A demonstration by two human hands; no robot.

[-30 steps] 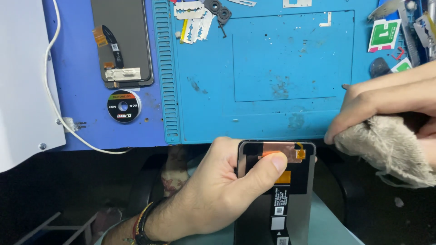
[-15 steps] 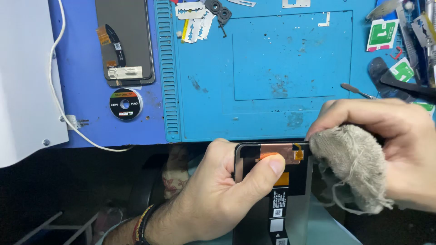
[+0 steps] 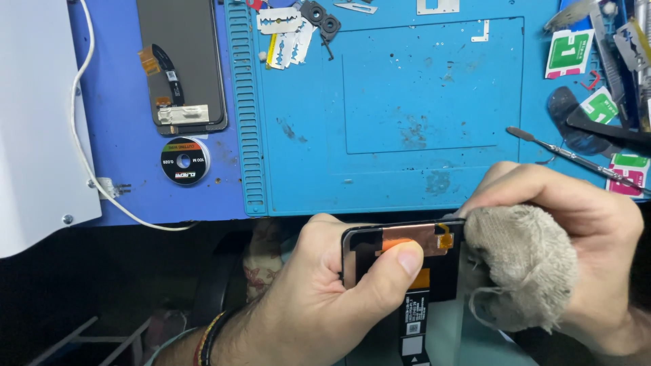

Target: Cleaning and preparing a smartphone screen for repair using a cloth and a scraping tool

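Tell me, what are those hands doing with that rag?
A person's left hand grips a flat black phone screen panel with a copper strip, thumb pressed on its top edge. The right hand holds a bunched grey-beige cloth rag against the panel's right edge. Beyond them lies a blue rubber work mat, with a thin metal pry tool resting on it.

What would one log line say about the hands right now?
left hand: grips screen | right hand: presses cloth on screen edge | behind: mat

The right hand [image 3: 576, 237] has come in from the mat's right edge. Its grey cloth [image 3: 522, 264] now presses against the phone screen panel's [image 3: 407, 271] right side.
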